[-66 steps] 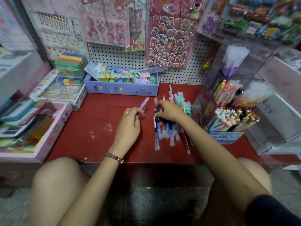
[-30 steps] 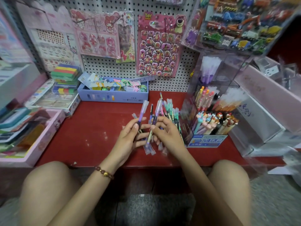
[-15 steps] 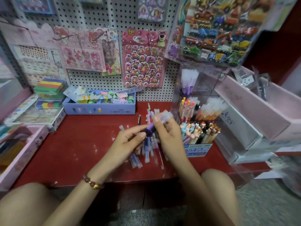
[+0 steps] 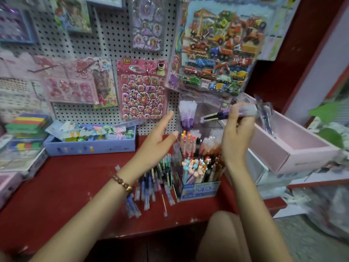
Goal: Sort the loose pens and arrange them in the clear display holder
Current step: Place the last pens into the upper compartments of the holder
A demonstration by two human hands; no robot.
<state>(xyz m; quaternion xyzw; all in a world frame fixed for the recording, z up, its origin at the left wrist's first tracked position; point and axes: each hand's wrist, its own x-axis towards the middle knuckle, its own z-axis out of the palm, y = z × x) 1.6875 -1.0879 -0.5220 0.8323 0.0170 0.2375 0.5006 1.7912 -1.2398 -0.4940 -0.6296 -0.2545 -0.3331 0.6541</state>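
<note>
Placement step, by the looks of it. One purple pen point(image 4: 217, 115) (maybe more than one, it's blurred) is gripped in the right hand point(image 4: 236, 133), fingers curled round the barrel. It's held level with the top tier of the clear display holder point(image 4: 205, 104) just ahead of that hand. The left hand point(image 4: 154, 140) is held open beside the holder, fingers straight, nothing in it. The loose pens point(image 4: 151, 186) are heaped on the counter point(image 4: 66, 186) under the left wrist, so plenty is yet to be sorted. A bunch of matching purple pens point(image 4: 187, 114) is stood in the compartment just beyond the held pen's tip, so that slot is probably the target. Next, the pen needs to be tipped upright and dropped in without the neighbours being knocked.
</note>
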